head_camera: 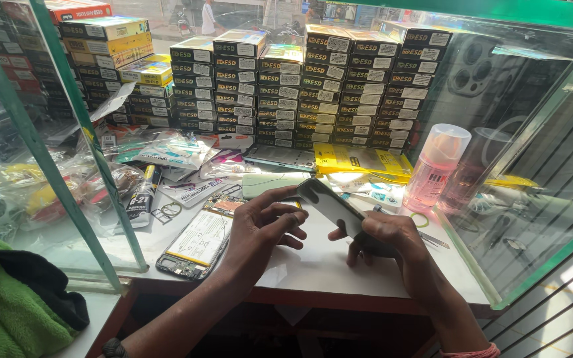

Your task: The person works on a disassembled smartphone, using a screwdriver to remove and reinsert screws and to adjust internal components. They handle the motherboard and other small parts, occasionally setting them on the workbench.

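Two hands grip the phone back cover [329, 205]: our left hand [263, 225] at its upper end, right hand [382, 235] lower; thin, light, probably fragile, so we hold the edges.

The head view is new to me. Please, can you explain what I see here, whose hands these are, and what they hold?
There is no machine. A camera on a person's head looks down at that person's two bare hands over a white worktop in a small glass-walled stall.

The left hand and the right hand together hold a flat grey phone panel, tilted, one hand at each end.

On the worktop, under the left hand, lies an opened phone with its insides showing. A black glue tube lies further left. A pink spray bottle stands at the right. Behind are stacks of small boxes and plastic packets. A green cloth lies at the lower left.
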